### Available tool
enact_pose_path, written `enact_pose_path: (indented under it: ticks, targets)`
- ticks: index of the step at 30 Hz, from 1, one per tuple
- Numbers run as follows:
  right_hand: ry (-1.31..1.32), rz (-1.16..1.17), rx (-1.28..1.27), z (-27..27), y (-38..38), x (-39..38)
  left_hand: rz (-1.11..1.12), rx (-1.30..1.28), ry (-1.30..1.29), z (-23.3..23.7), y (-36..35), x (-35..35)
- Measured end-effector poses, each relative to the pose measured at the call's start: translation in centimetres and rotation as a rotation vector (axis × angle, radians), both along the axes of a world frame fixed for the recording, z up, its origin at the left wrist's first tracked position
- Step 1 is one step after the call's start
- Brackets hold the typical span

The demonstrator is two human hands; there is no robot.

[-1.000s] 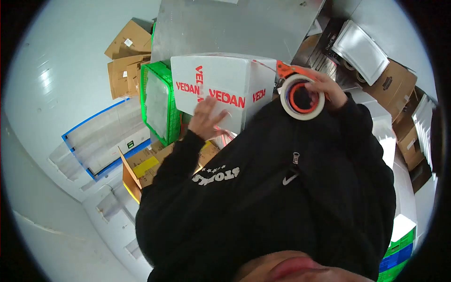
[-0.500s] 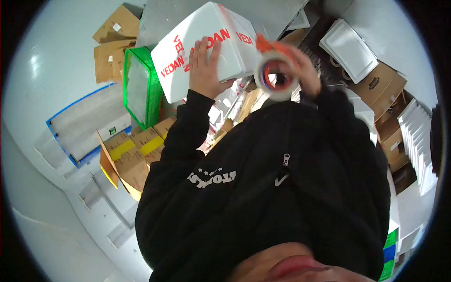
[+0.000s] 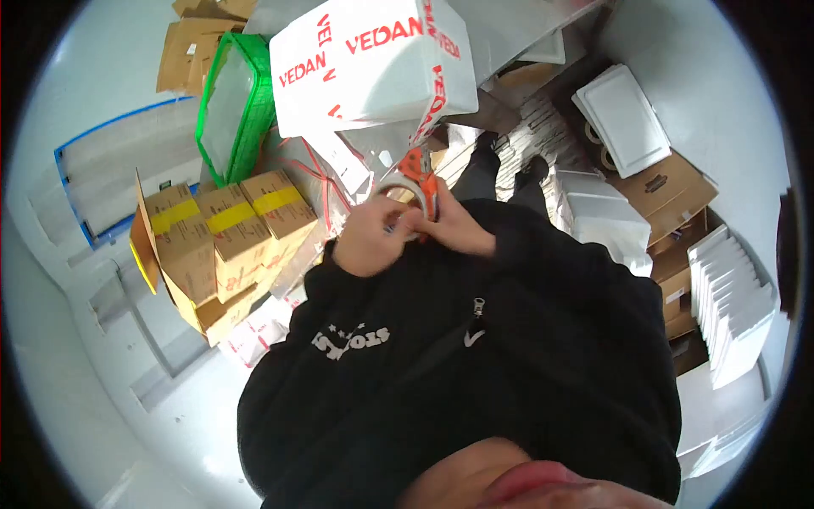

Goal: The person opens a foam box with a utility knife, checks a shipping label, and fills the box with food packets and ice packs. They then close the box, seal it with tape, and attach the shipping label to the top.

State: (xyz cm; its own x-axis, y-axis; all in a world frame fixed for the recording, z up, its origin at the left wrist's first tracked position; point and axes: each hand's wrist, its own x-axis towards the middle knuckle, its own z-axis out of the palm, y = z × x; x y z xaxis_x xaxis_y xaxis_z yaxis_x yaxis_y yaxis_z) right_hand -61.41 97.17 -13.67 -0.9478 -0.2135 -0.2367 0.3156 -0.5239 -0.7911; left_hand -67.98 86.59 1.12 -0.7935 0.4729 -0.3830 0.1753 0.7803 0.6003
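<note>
Close in front of my black hoodie, both hands meet on an orange tape dispenser (image 3: 417, 188) with a roll of pale tape. My left hand (image 3: 366, 237) has its fingers curled on the roll. My right hand (image 3: 454, 227) grips the dispenser from the other side. A white box with red VEDAN lettering (image 3: 365, 68) sits beyond my hands, apart from them, with strips of red-printed tape on its edges. My feet (image 3: 500, 148) show just past the box.
A green plastic crate (image 3: 233, 110) stands left of the white box. Cardboard cartons with yellow tape (image 3: 220, 225) pile up at the left. White foam boxes and lids (image 3: 623, 119) and a stack of white lids (image 3: 733, 305) lie to the right among brown cartons (image 3: 670, 191).
My left hand came off the white box and joined my right hand on the tape dispenser, which dropped from beside the box to my chest. The box now lies farther from me.
</note>
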Motion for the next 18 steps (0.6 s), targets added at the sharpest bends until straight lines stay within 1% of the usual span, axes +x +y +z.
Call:
enact_pose_path:
  ticks: [1,2,3,4,5,6,8,9,10,12,13,14,16,17,18]
  targets:
    - [0.094,-0.023,0.033,-0.1,-1.0,-0.3,-0.056,-0.087,0.086,-1.4,-0.4,0.7]
    - [0.098,0.012,0.041,-0.2,-1.6,-0.2,-0.104,-0.176,0.171,-2.6,-0.8,1.0]
    - [0.164,0.007,0.014,0.3,-1.9,-0.8,-0.069,-0.168,0.180,-2.8,-0.6,0.3]
    - [0.233,-0.002,-0.014,0.6,-2.1,-1.6,-0.016,-0.262,0.056,-2.7,-0.3,-1.0]
    - [0.353,0.224,0.168,-0.4,-1.0,-2.2,0.036,-0.351,-0.072,-2.6,-0.3,-1.7]
    - [0.342,0.377,0.302,-0.7,0.9,-2.5,0.065,-0.336,-0.065,-2.9,-0.9,-1.7]
    - [0.248,0.644,0.640,4.0,8.2,-5.6,0.023,-0.381,0.238,-3.8,-2.1,-2.1]
    - [0.107,0.274,0.522,3.2,11.9,-6.5,0.006,-0.332,0.293,-3.6,-2.4,-2.2]
    - [0.122,-0.019,0.527,3.8,13.3,-9.3,0.035,-0.321,0.302,-3.8,-2.6,-2.7]
    - [0.191,-0.610,0.604,5.0,16.1,-14.8,-0.080,-0.247,0.559,-4.1,-3.3,-2.7]
    - [0.155,-0.647,0.478,3.6,15.7,-18.8,-0.126,-0.282,0.511,-4.0,-3.5,-3.3]
    - [0.122,-0.681,0.352,2.6,15.3,-22.0,-0.115,-0.273,0.522,-4.1,-3.7,-4.0]
    - [0.391,-0.352,0.625,3.2,13.4,-25.9,-0.256,-0.239,0.562,-4.4,-4.4,-5.3]
    - [0.374,-0.336,0.611,3.4,13.0,-26.4,-0.229,-0.221,0.514,-5.4,-4.9,-6.0]
    - [0.353,-0.320,0.600,3.4,13.1,-26.5,-0.197,-0.225,0.515,-5.3,-6.1,-7.2]
